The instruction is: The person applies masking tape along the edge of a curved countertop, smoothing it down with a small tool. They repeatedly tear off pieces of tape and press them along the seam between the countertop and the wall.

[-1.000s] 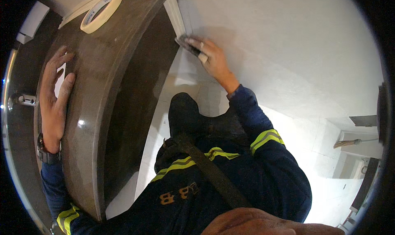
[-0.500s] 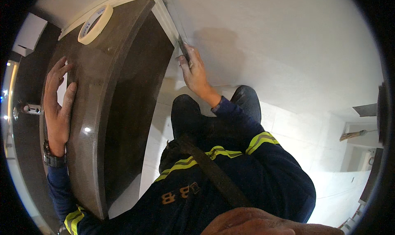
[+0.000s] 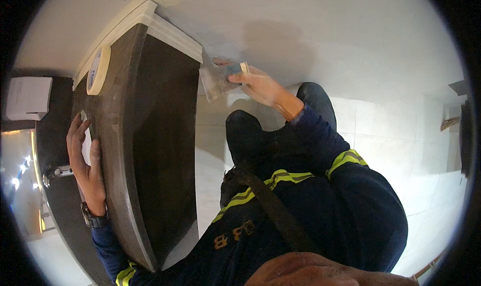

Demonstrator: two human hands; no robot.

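Observation:
My right hand is closed round a putty knife with a wide, smeared flat blade. The blade is turned broadside, next to the lower end of the pale masking tape that edges the dark countertop. Its handle is mostly hidden by my fingers. On the far left, my left hand lies at the countertop's edge, thumb and fingers apart. Between them shows a white surface that I cannot make out. A roll of masking tape stands tilted near the back of the countertop.
A pale wall rises beyond my knees. Left of my left hand are a chrome faucet and a white box-like object. The dark side panel drops beside my legs to light floor tiles.
My right hand has drawn the putty knife back from the wall corner and turned its blade from edge-on to broadside. The view has shifted; my left hand stays at the countertop.

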